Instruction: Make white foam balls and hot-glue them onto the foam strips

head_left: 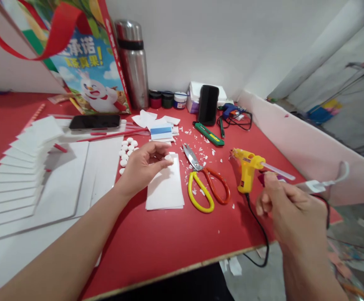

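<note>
My left hand (147,165) pinches a small white rounded piece (169,157) between thumb and fingers, over a stack of white paper strips (165,192). Beside that hand lies a cluster of similar white pieces (124,154). My right hand (291,207) is closed, raised near the table's right edge. Something purple (263,177) shows at its fingertips; what it is I cannot make out. A yellow glue gun (247,169) with a clear glue stick stands just left of that hand, apart from it. Scissors (197,169) with yellow and red handles lie open between the hands.
Fanned white cards (15,179) and boards (102,175) cover the left side. At the back stand a steel flask (134,67), a gift bag (97,71), paint jars (167,99) and an upright phone (208,104). A green cutter (208,133) lies among paper scraps. The glue gun's cord (260,225) hangs over the front edge.
</note>
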Demonstrator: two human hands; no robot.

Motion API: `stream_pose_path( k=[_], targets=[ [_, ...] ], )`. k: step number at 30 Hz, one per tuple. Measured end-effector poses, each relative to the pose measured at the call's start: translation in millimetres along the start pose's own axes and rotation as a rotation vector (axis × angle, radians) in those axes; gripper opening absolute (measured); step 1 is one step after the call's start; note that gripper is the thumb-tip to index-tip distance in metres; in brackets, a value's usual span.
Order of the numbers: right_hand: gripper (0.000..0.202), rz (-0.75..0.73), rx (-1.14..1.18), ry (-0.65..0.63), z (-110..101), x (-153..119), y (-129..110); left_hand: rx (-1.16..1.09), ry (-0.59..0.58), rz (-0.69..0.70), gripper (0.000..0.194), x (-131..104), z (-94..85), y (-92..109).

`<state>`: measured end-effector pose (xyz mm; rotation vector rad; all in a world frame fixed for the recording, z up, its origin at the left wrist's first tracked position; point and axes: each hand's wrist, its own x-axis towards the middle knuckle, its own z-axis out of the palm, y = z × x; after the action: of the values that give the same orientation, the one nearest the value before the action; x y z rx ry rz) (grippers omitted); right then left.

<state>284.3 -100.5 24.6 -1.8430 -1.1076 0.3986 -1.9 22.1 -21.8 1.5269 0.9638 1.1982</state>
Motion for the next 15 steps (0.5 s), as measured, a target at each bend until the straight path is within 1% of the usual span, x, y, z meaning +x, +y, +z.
stream_pose_path(
  k=[1,2,3,5,6,7,10,13,15],
  targets=[
    [0.047,-0.023,-0.206,0.053,-3,4,5,0.002,0.001,0.004,0.037,0,0.1,1],
    [0.043,-0.073,-0.39,0.05,-5,9,10,0.003,0.001,0.004,0.037,0,0.4,3],
    [0.043,-0.113,-0.506,0.018,-4,14,16,-0.001,0.003,0.001,0.037,0,0.7,4],
    [0.055,-0.185,-0.611,-0.053,1,23,25,-0.014,0.006,-0.017,0.039,-1,1.5,6],
    [0.056,-0.212,-0.622,-0.067,6,28,29,-0.022,0.005,-0.025,0.039,-1,2.0,7],
    [0.052,-0.231,-0.621,-0.068,11,32,31,-0.03,0.001,-0.029,0.039,-2,2.5,8],
    [0.037,-0.236,-0.6,-0.052,24,44,32,-0.052,-0.025,-0.012,0.037,-3,3.5,9],
    [0.04,-0.154,-0.529,-0.025,26,53,26,-0.065,-0.034,0.006,0.034,-3,3.5,8],
    [0.042,-0.07,-0.371,-0.002,24,51,19,-0.074,-0.028,0.007,0.034,-2,3.2,7]
  ],
)
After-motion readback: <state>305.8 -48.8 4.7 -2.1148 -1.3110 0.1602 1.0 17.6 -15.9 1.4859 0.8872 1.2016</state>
